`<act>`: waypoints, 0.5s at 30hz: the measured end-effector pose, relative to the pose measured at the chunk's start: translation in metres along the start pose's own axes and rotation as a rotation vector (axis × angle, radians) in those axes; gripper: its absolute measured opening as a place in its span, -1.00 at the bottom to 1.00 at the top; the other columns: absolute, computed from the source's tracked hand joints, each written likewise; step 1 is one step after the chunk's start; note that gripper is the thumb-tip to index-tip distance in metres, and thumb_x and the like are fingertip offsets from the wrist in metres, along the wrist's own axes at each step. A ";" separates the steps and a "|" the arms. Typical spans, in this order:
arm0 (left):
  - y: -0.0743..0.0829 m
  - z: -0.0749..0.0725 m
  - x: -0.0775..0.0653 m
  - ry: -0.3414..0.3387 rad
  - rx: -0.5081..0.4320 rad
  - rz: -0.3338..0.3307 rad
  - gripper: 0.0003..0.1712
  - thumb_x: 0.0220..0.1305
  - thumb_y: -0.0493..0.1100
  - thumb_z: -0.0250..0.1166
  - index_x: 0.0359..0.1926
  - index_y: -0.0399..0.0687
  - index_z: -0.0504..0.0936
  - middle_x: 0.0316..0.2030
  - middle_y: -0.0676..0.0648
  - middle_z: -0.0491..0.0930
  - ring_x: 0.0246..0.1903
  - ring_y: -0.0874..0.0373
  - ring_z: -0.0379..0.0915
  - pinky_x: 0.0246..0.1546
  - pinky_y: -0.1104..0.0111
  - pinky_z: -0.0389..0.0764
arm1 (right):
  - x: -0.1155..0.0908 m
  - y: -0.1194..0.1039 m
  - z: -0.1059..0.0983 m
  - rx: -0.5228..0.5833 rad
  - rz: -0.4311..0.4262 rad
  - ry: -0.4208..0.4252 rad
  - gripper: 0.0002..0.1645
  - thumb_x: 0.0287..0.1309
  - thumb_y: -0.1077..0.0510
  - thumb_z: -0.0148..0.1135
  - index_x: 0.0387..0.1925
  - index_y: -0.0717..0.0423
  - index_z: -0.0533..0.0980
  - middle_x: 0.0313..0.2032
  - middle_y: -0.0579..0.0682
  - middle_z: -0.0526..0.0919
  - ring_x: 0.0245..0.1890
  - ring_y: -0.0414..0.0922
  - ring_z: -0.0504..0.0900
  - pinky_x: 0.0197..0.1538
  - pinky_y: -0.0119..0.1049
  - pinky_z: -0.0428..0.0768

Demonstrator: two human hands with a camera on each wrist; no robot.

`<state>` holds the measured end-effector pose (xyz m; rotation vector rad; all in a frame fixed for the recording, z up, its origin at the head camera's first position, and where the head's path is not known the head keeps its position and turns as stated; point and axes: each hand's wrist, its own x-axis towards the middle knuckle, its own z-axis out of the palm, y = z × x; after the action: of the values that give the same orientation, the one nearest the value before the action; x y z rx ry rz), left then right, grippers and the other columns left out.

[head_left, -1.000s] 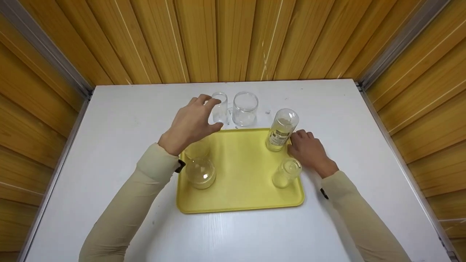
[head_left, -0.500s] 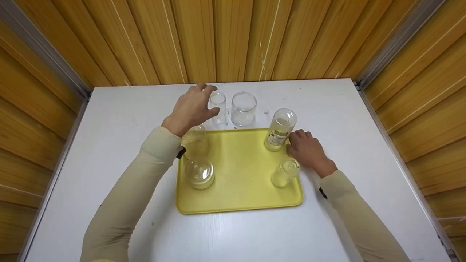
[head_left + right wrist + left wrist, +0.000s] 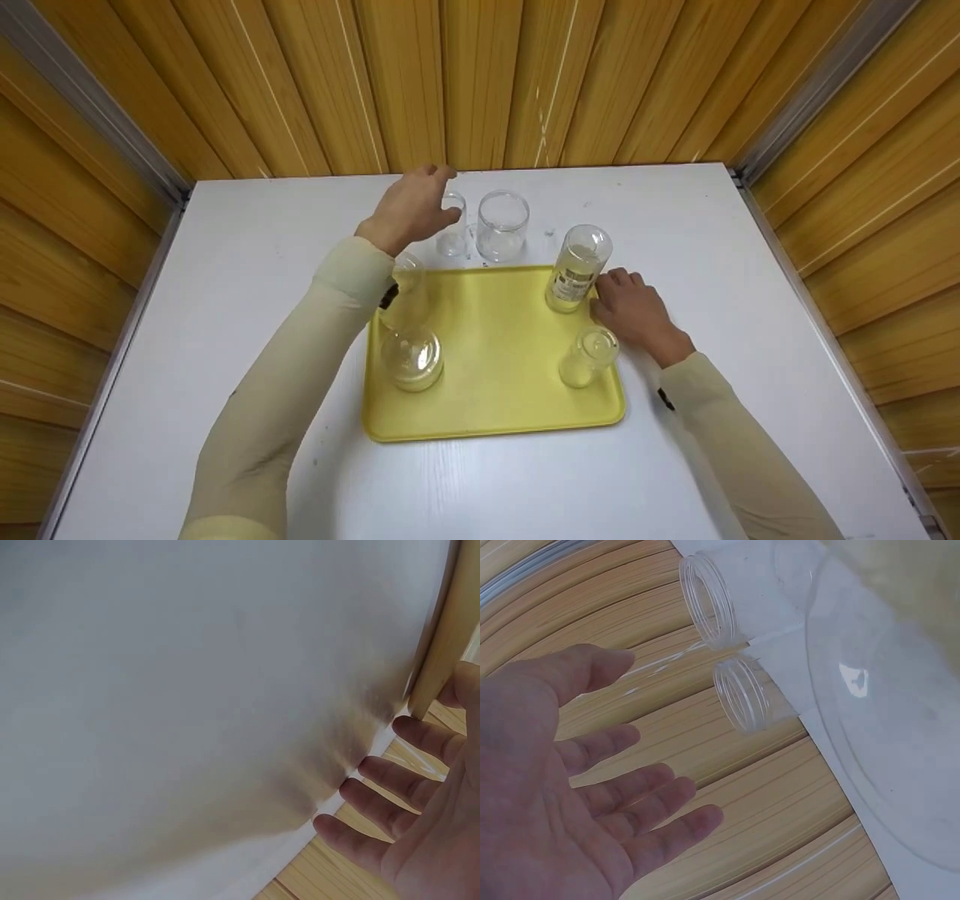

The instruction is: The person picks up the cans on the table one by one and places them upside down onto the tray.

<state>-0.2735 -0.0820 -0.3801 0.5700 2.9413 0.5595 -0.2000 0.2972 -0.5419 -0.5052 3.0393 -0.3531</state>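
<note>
You are working at a white table whose top carries a few small specks and faint smudges, walled at the back and both sides by upright wood-grain panels, with a grey metal post running down the left corner and a grey metal strip down the right. Your left hand is at the narrow jar, which stands upright on the table just behind the tray; your thumb and fingers are spread, and the left wrist view shows a gap between them and its threaded mouth. The wide jar stands just to the right of that one. In front of both lies the yellow tray, flat on the table, with a raised rim and rounded corners. On its left side a round jar stands near the front, and a taller jar, partly covered by your left cuff, stands behind it. On its right side are the labelled bottle towards the back and a small bottle nearer you. Your right hand rests low beside the right rim, next to the labelled bottle, fingers slightly apart and relaxed; you cannot tell whether the thumb touches the rim.
</note>
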 end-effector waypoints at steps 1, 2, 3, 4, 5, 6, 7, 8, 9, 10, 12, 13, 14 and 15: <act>0.000 0.001 0.002 -0.007 -0.001 -0.005 -0.30 0.48 -0.04 0.32 0.50 -0.25 0.40 0.39 -0.36 0.42 0.28 -0.22 0.48 0.32 0.01 0.50 | 0.000 0.000 0.000 0.001 0.000 -0.003 -0.53 0.56 0.02 0.03 0.25 0.27 0.45 0.21 0.35 0.49 0.14 0.39 0.48 0.03 0.39 0.53; -0.001 0.002 0.003 -0.012 0.002 -0.010 -0.30 0.49 -0.05 0.32 0.51 -0.24 0.39 0.40 -0.36 0.41 0.30 -0.23 0.47 0.34 0.01 0.49 | 0.001 0.000 0.000 0.001 0.002 -0.007 -0.52 0.56 0.01 0.03 0.26 0.27 0.45 0.21 0.36 0.49 0.15 0.40 0.48 0.03 0.39 0.52; -0.001 0.003 0.005 -0.020 0.004 -0.015 -0.30 0.49 -0.05 0.31 0.51 -0.24 0.38 0.41 -0.36 0.40 0.31 -0.23 0.46 0.35 0.01 0.48 | 0.001 0.000 0.000 0.001 0.003 -0.010 -0.52 0.56 0.01 0.02 0.26 0.27 0.45 0.22 0.36 0.49 0.16 0.40 0.47 0.04 0.39 0.52; -0.002 0.005 0.006 -0.030 0.007 -0.021 -0.29 0.50 -0.05 0.31 0.52 -0.24 0.38 0.42 -0.36 0.39 0.33 -0.23 0.44 0.36 0.01 0.47 | 0.001 0.000 0.000 0.001 0.003 -0.011 -0.53 0.56 0.01 0.02 0.25 0.27 0.46 0.22 0.36 0.49 0.16 0.40 0.47 0.04 0.40 0.52; -0.002 0.006 0.007 -0.042 0.008 -0.029 -0.29 0.50 -0.04 0.30 0.53 -0.24 0.37 0.44 -0.36 0.37 0.35 -0.24 0.43 0.37 0.01 0.45 | 0.001 0.001 0.000 0.001 0.005 -0.012 -0.54 0.56 0.01 0.02 0.23 0.27 0.46 0.22 0.36 0.49 0.16 0.40 0.47 0.04 0.39 0.52; -0.002 0.008 0.009 -0.054 0.008 -0.035 -0.28 0.50 -0.05 0.30 0.54 -0.23 0.36 0.44 -0.36 0.36 0.35 -0.24 0.42 0.38 0.01 0.45 | 0.001 0.001 0.000 0.000 0.006 -0.012 -0.55 0.55 0.01 0.02 0.20 0.27 0.46 0.21 0.36 0.49 0.16 0.40 0.48 0.04 0.39 0.52; -0.003 0.009 0.010 -0.067 0.007 -0.041 -0.28 0.51 -0.05 0.30 0.54 -0.23 0.35 0.45 -0.36 0.35 0.36 -0.23 0.41 0.39 0.01 0.43 | 0.001 0.001 0.001 -0.001 0.009 -0.010 -0.56 0.55 0.01 0.02 0.17 0.27 0.46 0.21 0.35 0.50 0.15 0.40 0.48 0.04 0.39 0.52; -0.003 0.010 0.012 -0.078 0.009 -0.046 -0.28 0.51 -0.05 0.30 0.55 -0.22 0.35 0.46 -0.36 0.34 0.36 -0.23 0.41 0.40 0.01 0.43 | 0.001 0.002 0.001 -0.001 0.011 -0.008 -0.57 0.55 0.01 0.02 0.16 0.27 0.47 0.20 0.35 0.50 0.15 0.40 0.48 0.04 0.39 0.52; -0.003 0.012 0.013 -0.090 0.010 -0.053 -0.28 0.52 -0.05 0.30 0.56 -0.21 0.34 0.47 -0.36 0.33 0.36 -0.23 0.41 0.40 0.01 0.43 | 0.001 0.002 0.001 -0.003 0.011 -0.007 -0.58 0.54 0.01 0.02 0.15 0.27 0.47 0.19 0.35 0.50 0.14 0.40 0.48 0.03 0.38 0.52; -0.003 0.013 0.015 -0.102 0.012 -0.060 -0.27 0.52 -0.05 0.30 0.57 -0.20 0.33 0.48 -0.35 0.32 0.37 -0.22 0.41 0.40 0.01 0.42 | 0.001 0.002 0.001 -0.004 0.012 -0.005 -0.58 0.54 0.02 0.02 0.14 0.27 0.47 0.18 0.35 0.51 0.13 0.40 0.49 0.03 0.38 0.52; -0.002 0.015 0.017 -0.121 0.021 -0.070 -0.27 0.53 -0.05 0.30 0.58 -0.18 0.32 0.50 -0.34 0.29 0.39 -0.23 0.38 0.41 0.01 0.41 | 0.001 0.002 0.001 -0.003 0.014 0.000 -0.59 0.54 0.03 0.02 0.14 0.27 0.47 0.17 0.35 0.51 0.13 0.40 0.49 0.02 0.38 0.53; -0.002 0.016 0.019 -0.130 0.031 -0.073 -0.26 0.53 -0.05 0.30 0.58 -0.17 0.31 0.51 -0.34 0.28 0.40 -0.24 0.36 0.42 0.00 0.40 | 0.001 0.002 0.001 -0.001 0.014 0.002 -0.59 0.53 0.03 0.02 0.14 0.28 0.48 0.17 0.36 0.52 0.12 0.40 0.49 0.01 0.38 0.53; -0.002 0.017 0.020 -0.136 0.045 -0.074 -0.26 0.53 -0.05 0.29 0.59 -0.16 0.30 0.52 -0.34 0.27 0.41 -0.25 0.35 0.41 -0.01 0.41 | 0.000 0.002 0.000 0.001 0.013 0.003 -0.59 0.53 0.04 0.03 0.14 0.28 0.48 0.17 0.36 0.52 0.12 0.41 0.50 0.01 0.38 0.53; -0.002 0.018 0.022 -0.142 0.057 -0.075 -0.26 0.53 -0.05 0.29 0.59 -0.15 0.30 0.52 -0.34 0.26 0.42 -0.26 0.34 0.41 -0.02 0.41 | 0.000 0.002 0.000 0.002 0.012 0.003 -0.59 0.53 0.04 0.03 0.15 0.28 0.48 0.17 0.36 0.52 0.12 0.41 0.50 0.01 0.38 0.53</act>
<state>-0.2915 -0.0696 -0.3976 0.4814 2.8385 0.4107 -0.2007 0.2991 -0.5421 -0.4865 3.0433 -0.3575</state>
